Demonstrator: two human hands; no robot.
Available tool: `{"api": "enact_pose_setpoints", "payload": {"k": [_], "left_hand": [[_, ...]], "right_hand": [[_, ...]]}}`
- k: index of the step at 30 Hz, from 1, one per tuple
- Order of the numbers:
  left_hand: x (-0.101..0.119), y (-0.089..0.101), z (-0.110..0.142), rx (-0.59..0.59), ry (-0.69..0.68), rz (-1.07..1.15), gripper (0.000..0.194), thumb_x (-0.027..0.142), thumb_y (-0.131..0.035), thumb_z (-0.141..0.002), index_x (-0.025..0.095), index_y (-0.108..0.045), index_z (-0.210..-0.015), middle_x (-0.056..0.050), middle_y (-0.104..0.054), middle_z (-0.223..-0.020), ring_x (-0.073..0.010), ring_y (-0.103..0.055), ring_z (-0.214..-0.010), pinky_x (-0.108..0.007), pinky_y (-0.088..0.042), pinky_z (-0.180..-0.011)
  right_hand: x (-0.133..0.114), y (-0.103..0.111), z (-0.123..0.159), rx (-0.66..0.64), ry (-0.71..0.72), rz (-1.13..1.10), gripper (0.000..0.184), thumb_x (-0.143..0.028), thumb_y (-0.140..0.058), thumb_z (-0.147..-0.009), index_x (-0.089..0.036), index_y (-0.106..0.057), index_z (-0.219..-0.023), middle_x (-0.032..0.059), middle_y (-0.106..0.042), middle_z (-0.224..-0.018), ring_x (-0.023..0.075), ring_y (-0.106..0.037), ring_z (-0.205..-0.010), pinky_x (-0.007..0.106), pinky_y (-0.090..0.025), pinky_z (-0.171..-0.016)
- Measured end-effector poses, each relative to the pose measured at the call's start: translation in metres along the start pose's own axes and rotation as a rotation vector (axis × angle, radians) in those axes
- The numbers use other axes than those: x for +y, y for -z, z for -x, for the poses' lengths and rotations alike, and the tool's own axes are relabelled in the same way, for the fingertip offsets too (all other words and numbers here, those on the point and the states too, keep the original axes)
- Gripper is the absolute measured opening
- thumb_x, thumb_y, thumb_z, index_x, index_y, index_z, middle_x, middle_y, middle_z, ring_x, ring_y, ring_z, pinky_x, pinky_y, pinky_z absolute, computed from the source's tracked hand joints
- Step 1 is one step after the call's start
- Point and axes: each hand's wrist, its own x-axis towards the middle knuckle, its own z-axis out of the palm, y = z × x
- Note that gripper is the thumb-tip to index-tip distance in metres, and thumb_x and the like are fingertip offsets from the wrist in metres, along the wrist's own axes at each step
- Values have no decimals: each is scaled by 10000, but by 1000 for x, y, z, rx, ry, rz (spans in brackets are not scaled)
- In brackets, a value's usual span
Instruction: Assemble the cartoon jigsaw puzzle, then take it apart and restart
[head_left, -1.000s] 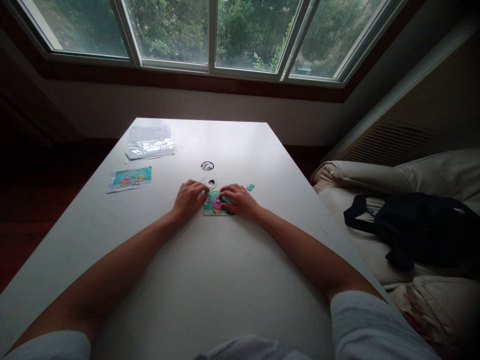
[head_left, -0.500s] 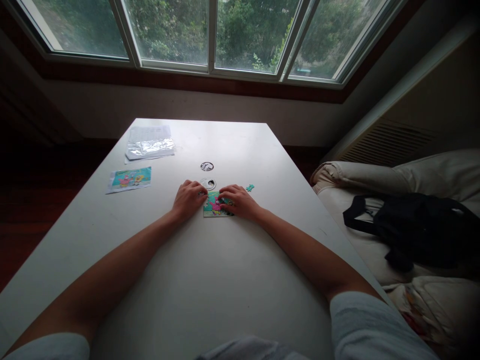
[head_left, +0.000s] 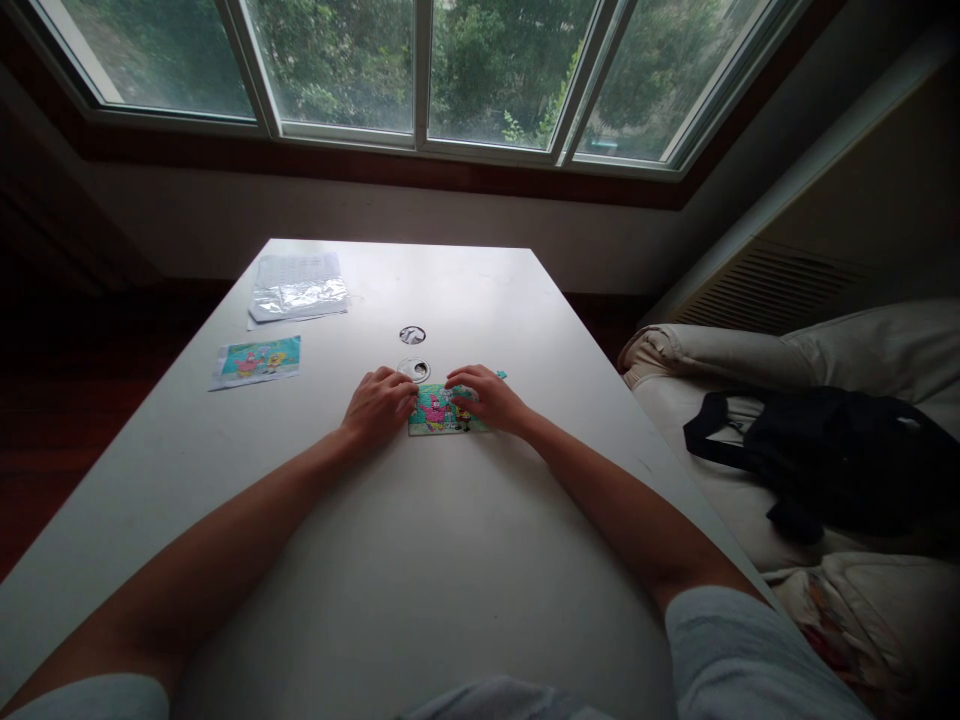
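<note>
A small jigsaw puzzle [head_left: 433, 418] with a pink cartoon figure on a teal ground lies flat on the white table. At its upper left corner is my left hand [head_left: 377, 407], fingers bent and closed together. Whatever is between those fingertips is hidden. My right hand [head_left: 491, 400] rests over the right part of the puzzle, thumb and fingers apart, covering its upper right side. Just beyond the right knuckles a loose teal puzzle piece [head_left: 502, 375] shows in part.
Two round items, a clear-rimmed disc [head_left: 414, 370] and a darker disc [head_left: 412, 335], lie behind the puzzle. A printed picture sheet [head_left: 259, 361] and a plastic sleeve with paper [head_left: 298, 290] are at left. A dark bag [head_left: 832, 460] sits on the sofa [head_left: 660, 385] to the right.
My right hand has shifted slightly right, its fingers spreading and uncovering more of the picture. The left fingertips have come to the puzzle's upper left corner.
</note>
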Motion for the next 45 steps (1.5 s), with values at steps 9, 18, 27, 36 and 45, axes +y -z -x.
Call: {"api": "enact_pose_setpoints", "payload": {"k": [9, 18, 27, 36, 45], "left_hand": [[8, 0, 2, -88, -151, 23, 317, 398, -550, -991, 262, -688, -1242, -67, -671, -1308, -282, -563, -1214, -458, -454, -986], [12, 1, 3, -141, -170, 59, 366, 412, -574, -968, 276, -660, -1297, -76, -650, -1330, -273, -584, -1221, -455, -452, -1042], [11, -3, 3, -129, -162, 76, 367, 395, -594, -949, 288, -667, -1292, -76, -650, -1322, -287, -559, -1250, -476, -436, -1076], [12, -2, 4, -123, -156, 65, 340, 398, -571, -962, 266, -687, -1252, -76, -662, -1312, -285, -585, -1229, -477, -432, -1078], [12, -1, 4, -116, -136, 60, 314, 381, -542, -976, 271, -707, -1220, -74, -684, -1289, -281, -605, -1207, -472, -442, -1052]], "right_hand": [[26, 72, 11, -459, -388, 91, 202, -350, -718, -825, -225, -682, -980, 13, -684, -833, 148, -583, -692, 252, -359, -605], [37, 55, 9, -275, -376, 197, 118, -265, -647, -863, -224, -689, -965, 25, -669, -860, 162, -571, -748, 266, -369, -653], [60, 39, 12, -62, -222, 119, 240, -151, -596, -881, -216, -730, -1069, 51, -631, -945, 164, -583, -815, 285, -466, -769], [69, 39, 13, -43, -286, 154, 193, -198, -634, -880, -219, -732, -1045, 43, -623, -921, 169, -580, -804, 287, -454, -736], [67, 38, 13, -38, -279, 130, 229, -161, -602, -893, -240, -753, -1046, 56, -624, -935, 185, -589, -841, 302, -470, -758]]}}
